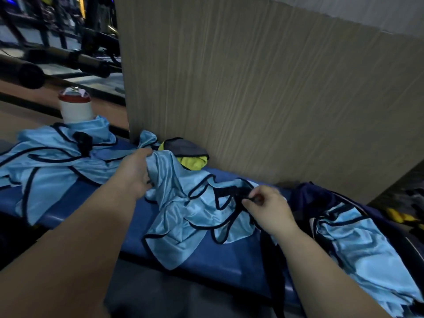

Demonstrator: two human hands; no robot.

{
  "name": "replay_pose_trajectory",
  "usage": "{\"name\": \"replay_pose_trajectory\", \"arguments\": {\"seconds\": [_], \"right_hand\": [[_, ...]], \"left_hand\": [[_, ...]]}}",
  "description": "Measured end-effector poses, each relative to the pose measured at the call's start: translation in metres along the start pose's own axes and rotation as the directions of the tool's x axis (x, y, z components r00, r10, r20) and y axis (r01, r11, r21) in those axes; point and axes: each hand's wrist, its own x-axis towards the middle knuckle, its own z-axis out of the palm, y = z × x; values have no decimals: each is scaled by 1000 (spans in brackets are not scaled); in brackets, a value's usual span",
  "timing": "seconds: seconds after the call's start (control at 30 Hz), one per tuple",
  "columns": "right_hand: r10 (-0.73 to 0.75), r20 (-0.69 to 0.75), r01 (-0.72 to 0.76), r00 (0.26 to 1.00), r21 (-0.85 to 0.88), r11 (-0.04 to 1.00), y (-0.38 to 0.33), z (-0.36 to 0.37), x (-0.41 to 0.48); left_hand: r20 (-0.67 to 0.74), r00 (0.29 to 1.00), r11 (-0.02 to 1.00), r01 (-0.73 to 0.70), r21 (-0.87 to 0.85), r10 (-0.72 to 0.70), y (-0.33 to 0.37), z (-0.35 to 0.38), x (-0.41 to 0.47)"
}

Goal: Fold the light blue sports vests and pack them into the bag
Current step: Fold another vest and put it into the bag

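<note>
Closest to us, two bare forearms reach in from the bottom edge. The left hand (135, 173), centre-left of the frame, has its fingers curled round a bunched fold of a shiny light blue sports vest with dark navy trim (183, 216). The right hand (268, 207), right of centre, pinches a strip of that vest's dark trim between thumb and forefinger. The vest lies crumpled between the two hands on a blue padded bench (206, 260).

At the right edge, a dark navy fabric bag (305, 196) sits open on the bench, with more light blue vest fabric (358, 244) lying in its mouth; we think these pieces are folded, but the dim light makes that hard to judge. On the left of the frame, a loose heap of the same light blue vests (50, 161) spreads over the bench.

Behind the held vest lies a grey and yellow-green cloth bundle (188, 150), against a tall beige wood-grain panel (252, 99). In the upper left, a white cylindrical cup with a red band (75, 109) stands behind the heap, and dark metal gym equipment (68, 58) fills the corner.
</note>
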Motion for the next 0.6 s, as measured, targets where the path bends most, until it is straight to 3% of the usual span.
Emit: {"name": "replay_pose_trajectory", "arguments": {"seconds": [0.13, 0.4, 0.5, 0.6], "right_hand": [[-45, 208, 72, 977, -120, 990, -8, 30, -7], [46, 303, 42, 952, -278, 960, -11, 61, -7], [18, 261, 72, 965, -331, 941, -9, 60, -10], [-3, 254, 83, 967, -305, 949, 1, 54, -11]], "left_hand": [[-10, 999, 997, 34, -74, -35, 1, 0, 1], [5, 999, 966, -34, -257, 37, 26, -13, -4], [-54, 997, 984, -71, -165, 63, 27, -21, 1], [-104, 986, 990, -120, 75, 127, 26, -25, 5]]}}
